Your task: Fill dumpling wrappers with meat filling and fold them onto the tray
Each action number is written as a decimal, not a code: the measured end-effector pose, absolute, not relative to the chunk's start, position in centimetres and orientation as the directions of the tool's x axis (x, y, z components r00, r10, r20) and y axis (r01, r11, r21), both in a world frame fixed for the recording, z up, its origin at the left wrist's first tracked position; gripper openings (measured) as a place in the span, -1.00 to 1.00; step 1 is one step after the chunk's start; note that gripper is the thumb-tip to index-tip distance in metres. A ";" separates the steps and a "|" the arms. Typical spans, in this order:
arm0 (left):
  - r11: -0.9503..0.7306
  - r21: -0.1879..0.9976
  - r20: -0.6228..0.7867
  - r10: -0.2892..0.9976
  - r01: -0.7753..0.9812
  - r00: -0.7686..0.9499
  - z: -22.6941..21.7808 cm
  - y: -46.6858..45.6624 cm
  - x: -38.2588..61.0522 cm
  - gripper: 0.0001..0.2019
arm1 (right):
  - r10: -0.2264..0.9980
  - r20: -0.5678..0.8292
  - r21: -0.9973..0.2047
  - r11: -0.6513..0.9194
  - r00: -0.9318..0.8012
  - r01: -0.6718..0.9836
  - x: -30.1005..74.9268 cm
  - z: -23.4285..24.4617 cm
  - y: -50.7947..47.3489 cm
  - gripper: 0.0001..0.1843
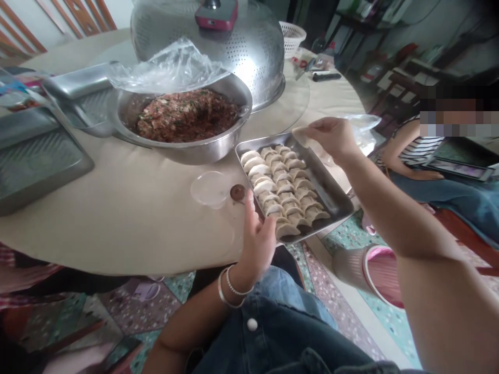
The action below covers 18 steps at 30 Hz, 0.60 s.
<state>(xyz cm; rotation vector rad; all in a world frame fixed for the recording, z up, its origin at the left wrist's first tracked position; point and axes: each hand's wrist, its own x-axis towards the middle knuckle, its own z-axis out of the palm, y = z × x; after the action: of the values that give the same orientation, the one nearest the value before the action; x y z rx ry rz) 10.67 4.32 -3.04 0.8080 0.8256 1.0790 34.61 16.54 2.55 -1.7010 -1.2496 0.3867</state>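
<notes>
A steel tray (pixel 332 188) filled with several rows of folded dumplings (pixel 284 182) sits at the round table's near right edge, partly overhanging it. My left hand (pixel 257 241) grips the tray's near corner, thumb up on the rim. My right hand (pixel 331 136) hovers over the tray's far corner, fingers closed on a pale dumpling wrapper (pixel 301 136). A wide steel bowl (pixel 202 150) of reddish minced filling (pixel 187 114) stands just behind the tray.
A small clear plastic lid (pixel 209 189) and a brown cap (pixel 237 192) lie left of the tray. Empty steel trays (pixel 39 161) sit at the left, a big upturned colander (pixel 249 47) behind. A seated person (pixel 429 156) is at the right; a pink bin (pixel 380 272) stands on the floor.
</notes>
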 end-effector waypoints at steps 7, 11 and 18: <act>0.292 0.881 -0.195 0.941 -0.372 0.276 -2.1 3.4 8.2 -0.30 | 0.941 0.224 -0.479 -0.122 0.255 0.870 34.4 6.4 10.6 -0.92; 0.169 0.901 -0.071 0.966 -0.400 0.250 -1.7 2.8 7.3 -0.38 | 0.952 0.152 -0.198 -0.235 0.267 0.952 33.3 6.1 5.2 -0.87; 0.170 0.901 -0.081 0.970 -0.399 0.231 -1.2 2.6 6.6 -0.43 | 0.962 0.085 0.052 -0.265 0.260 0.963 32.7 2.9 2.3 -0.73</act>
<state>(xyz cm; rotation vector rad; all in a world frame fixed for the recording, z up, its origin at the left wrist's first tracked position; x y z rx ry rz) 6.56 2.62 -1.21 0.8953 0.8049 1.1383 32.66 2.30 2.91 -2.4850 -1.8987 -0.1551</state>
